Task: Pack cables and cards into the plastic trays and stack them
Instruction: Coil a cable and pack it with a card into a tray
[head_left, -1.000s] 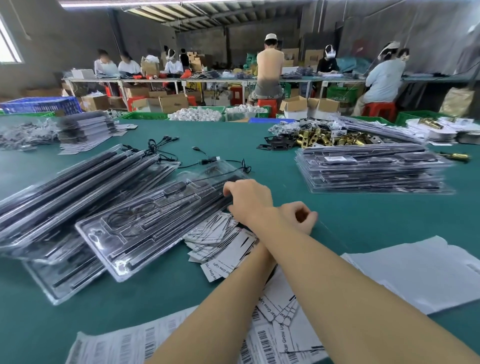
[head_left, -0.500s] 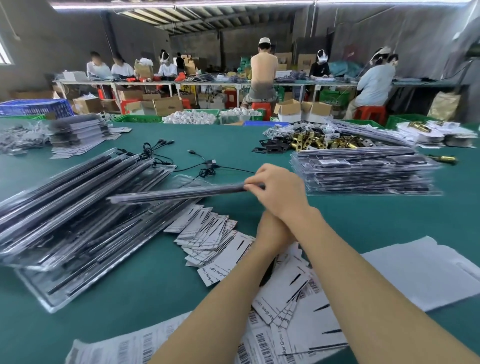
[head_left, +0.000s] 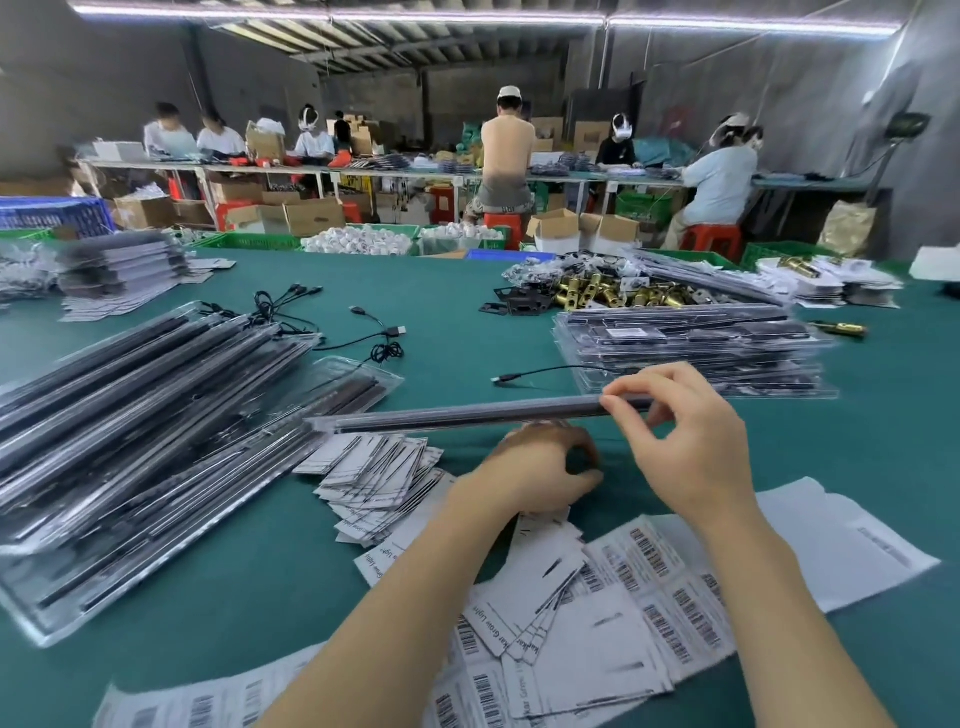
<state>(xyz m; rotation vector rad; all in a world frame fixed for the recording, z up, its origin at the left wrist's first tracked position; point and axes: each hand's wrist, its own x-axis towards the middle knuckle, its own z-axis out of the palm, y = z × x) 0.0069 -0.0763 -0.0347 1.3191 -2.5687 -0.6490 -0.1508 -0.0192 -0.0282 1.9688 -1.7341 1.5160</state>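
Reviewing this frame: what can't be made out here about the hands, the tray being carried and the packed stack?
- Head view: the carried tray is seen edge-on and blurred, so its contents cannot be told.
- The left hand lies partly under the tray; whether it holds anything is unclear.
- The right hand covers the tray's right end.
- The packed stack is motion-blurred; its tray count is unreadable.

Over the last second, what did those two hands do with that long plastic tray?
The right hand lifted the long clear plastic tray off the left-hand heap and swung it rightward, edge-on above the green table, toward the stack of filled trays. It grips the tray's right end; the left hand moved along beneath it. The white cards and loose black cables stayed put.
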